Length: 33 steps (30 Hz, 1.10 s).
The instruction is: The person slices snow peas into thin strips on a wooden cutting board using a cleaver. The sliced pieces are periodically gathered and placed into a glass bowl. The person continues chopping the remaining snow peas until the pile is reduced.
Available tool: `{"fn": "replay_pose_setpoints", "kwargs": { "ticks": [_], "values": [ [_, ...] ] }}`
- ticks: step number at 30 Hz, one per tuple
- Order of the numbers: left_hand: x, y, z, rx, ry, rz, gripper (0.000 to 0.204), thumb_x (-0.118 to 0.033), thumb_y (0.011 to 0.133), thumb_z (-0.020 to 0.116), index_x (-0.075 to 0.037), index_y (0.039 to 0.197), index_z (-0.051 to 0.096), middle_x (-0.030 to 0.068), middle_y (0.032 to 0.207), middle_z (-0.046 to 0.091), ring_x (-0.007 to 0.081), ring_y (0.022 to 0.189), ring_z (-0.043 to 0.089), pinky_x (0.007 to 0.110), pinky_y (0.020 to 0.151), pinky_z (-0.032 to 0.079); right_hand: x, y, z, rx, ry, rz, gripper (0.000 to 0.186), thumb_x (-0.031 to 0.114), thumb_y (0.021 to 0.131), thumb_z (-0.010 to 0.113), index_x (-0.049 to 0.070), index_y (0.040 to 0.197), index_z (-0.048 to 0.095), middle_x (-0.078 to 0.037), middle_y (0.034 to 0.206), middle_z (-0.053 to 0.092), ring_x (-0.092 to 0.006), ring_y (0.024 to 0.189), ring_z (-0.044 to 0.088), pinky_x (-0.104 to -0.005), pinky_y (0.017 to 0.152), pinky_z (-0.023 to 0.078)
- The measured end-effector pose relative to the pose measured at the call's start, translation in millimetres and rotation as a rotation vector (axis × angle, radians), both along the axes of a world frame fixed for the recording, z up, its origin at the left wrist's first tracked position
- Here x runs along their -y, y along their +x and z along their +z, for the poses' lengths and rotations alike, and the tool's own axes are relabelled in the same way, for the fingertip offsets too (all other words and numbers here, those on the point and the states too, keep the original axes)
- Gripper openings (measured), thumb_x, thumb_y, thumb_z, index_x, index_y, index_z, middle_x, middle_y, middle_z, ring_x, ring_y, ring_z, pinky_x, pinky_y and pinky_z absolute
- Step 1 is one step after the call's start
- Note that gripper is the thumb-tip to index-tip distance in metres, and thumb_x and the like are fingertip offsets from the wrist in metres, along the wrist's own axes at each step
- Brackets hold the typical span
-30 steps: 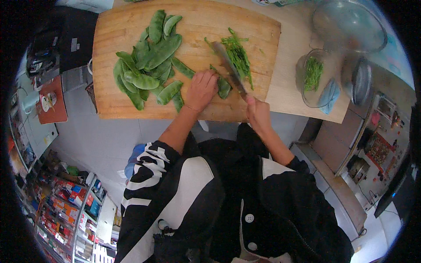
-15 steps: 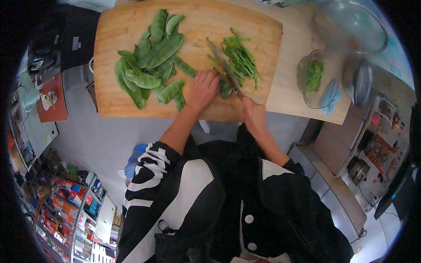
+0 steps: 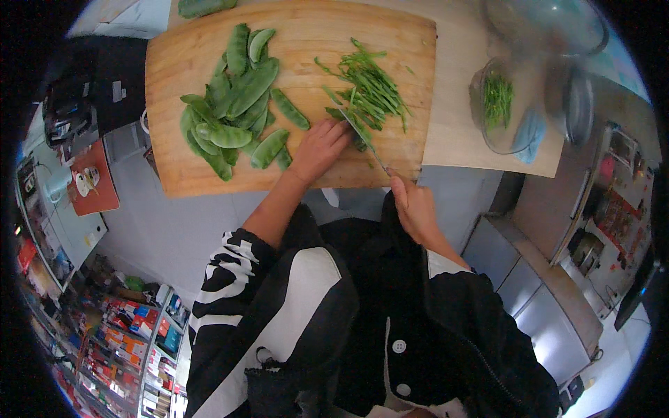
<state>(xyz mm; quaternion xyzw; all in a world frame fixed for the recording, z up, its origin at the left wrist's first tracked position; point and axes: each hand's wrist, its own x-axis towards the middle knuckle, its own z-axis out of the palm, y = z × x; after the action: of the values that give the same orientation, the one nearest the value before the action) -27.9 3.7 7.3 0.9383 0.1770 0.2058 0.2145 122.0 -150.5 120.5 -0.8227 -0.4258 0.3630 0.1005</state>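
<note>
Nearest, the person's black-and-white jacket (image 3: 313,279) filled the lower middle. Just off the near edge of the wooden cutting board (image 3: 313,42), the right hand (image 3: 416,207) had its fingers wrapped round the handle of a knife (image 3: 367,141), whose blade slanted away over the board. The left hand (image 3: 320,150) lay on the board, fingers pressed together, their tips just beside the blade and over a green pod (image 3: 359,144) mostly hidden there; whether they pinched it could not be told. Beyond the left hand lay one loose flat pod (image 3: 288,109), with a pile of whole pods (image 3: 230,104) to its left. Across the blade, thin green shreds (image 3: 369,83) lay in a loose heap. On the table (image 3: 453,70) to the right stood a clear container (image 3: 498,148) holding more shreds, a blue cloth (image 3: 531,136) close by its rim. Farthest off were a large clear bowl (image 3: 557,28), blurred, and a dark green object (image 3: 207,7) past the board's far left corner.
</note>
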Motion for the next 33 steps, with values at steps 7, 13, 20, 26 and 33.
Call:
{"fn": "replay_pose_setpoints", "kwargs": {
  "ticks": [7, 13, 20, 26, 33],
  "values": [
    [2.3, -0.6, 2.7, -0.016, -0.021, 0.014, 0.026, -0.014, 0.072, 0.051, -0.005, 0.096, 0.056, 0.0068, 0.106, 0.053, 0.0242, 0.099, 0.049, 0.035, 0.085, 0.041, -3.3, 1.0, 18.9, 0.006, -0.044, -0.059, 0.039, 0.039, 0.089, 0.042, 0.007, 0.101, 0.061, -0.023, 0.072, 0.059, -0.0406, 0.067, 0.057, -0.048, 0.058, 0.043],
    [6.4, 6.4, 11.0, -0.02, -0.1, 0.042, 0.032, -0.023, 0.072, 0.059, -0.01, 0.101, 0.058, 0.0075, 0.105, 0.053, 0.0244, 0.098, 0.05, 0.037, 0.084, 0.041, -1.2, 5.2, 20.6, -0.017, -0.087, -0.093, 0.041, 0.04, 0.09, 0.041, 0.008, 0.105, 0.061, -0.023, 0.071, 0.059, -0.0403, 0.067, 0.058, -0.0471, 0.058, 0.044],
    [10.4, 15.5, 24.5, -0.089, -0.064, 0.004, 0.034, -0.026, 0.068, 0.063, -0.017, 0.1, 0.058, 0.0067, 0.105, 0.053, 0.0239, 0.093, 0.05, 0.037, 0.082, 0.04, 10.0, 11.1, 17.2, -0.114, -0.08, -0.27, 0.045, 0.041, 0.091, 0.037, 0.004, 0.099, 0.063, -0.025, 0.067, 0.056, -0.0417, 0.065, 0.056, -0.046, 0.058, 0.043],
    [9.3, 18.6, 19.7, 0.011, 0.067, -0.028, 0.026, -0.023, 0.067, 0.064, -0.011, 0.089, 0.058, 0.0049, 0.097, 0.055, 0.0211, 0.083, 0.052, 0.034, 0.073, 0.042, 14.7, 12.3, 13.2, -0.111, 0.046, -0.253, 0.06, 0.048, 0.092, 0.034, -0.003, 0.069, 0.054, -0.007, 0.048, 0.046, -0.0154, 0.046, 0.047, -0.031, 0.045, 0.036],
    [-6.8, 24.4, 39.9, 0.267, 0.034, 0.163, 0.029, -0.014, 0.065, 0.068, -0.007, 0.092, 0.059, 0.0081, 0.09, 0.062, 0.0236, 0.068, 0.059, 0.031, 0.055, 0.048, 14.5, 19.0, 27.0, -0.1, -0.004, -0.298, 0.05, 0.043, 0.092, 0.035, 0.0, 0.096, 0.062, -0.022, 0.061, 0.055, -0.0388, 0.059, 0.056, -0.0437, 0.055, 0.042]
  ]
}}
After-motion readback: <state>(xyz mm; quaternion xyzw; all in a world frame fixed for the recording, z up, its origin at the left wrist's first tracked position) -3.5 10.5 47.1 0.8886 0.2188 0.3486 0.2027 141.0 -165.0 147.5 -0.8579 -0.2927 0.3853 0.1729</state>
